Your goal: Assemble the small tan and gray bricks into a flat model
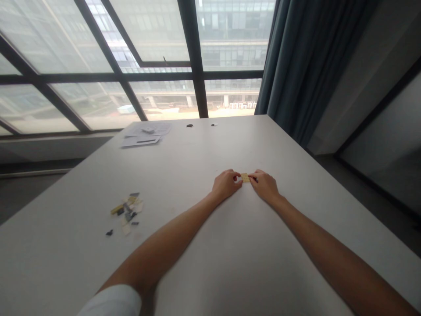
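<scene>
A small tan studded building-block plate [245,177] lies between my two hands near the middle of the white table [197,158]. My left hand [227,183] grips its left edge with thumb and fingers. At the opposite edge, my right hand [264,183] pinches the plate, its fingertips close together. Whether a smaller piece sits in the right fingertips is too small to tell. Off to the left of my left forearm is a loose pile of building-block pieces [128,210] in tan, yellow, grey and black.
Papers [141,139] with a small light object on them lie at the table's far left corner. A dark round disc [190,126] and a small black-and-white item [214,125] rest near the far edge. Windows [164,94] and a dark curtain [296,66] stand behind.
</scene>
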### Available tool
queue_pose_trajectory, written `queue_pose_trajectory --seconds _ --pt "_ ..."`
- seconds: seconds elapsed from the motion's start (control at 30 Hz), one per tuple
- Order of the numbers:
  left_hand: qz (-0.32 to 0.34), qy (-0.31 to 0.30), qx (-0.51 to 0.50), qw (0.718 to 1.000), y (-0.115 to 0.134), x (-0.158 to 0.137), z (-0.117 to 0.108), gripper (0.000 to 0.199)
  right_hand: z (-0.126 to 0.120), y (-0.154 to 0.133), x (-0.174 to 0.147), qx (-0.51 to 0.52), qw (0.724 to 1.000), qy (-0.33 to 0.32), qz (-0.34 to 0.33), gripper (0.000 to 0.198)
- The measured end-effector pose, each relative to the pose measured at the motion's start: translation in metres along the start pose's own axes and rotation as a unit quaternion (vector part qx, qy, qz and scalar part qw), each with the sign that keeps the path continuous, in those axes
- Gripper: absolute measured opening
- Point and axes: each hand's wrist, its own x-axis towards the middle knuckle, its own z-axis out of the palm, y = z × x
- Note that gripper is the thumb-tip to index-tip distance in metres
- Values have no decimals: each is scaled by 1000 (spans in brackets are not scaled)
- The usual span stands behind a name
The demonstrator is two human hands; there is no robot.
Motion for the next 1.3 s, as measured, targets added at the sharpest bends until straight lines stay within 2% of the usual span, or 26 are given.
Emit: queue_pose_trajectory --seconds 1.3 --pt "5 2 -3 1000 -4 1 0 28 1 2 1 2 1000 4 -11 23"
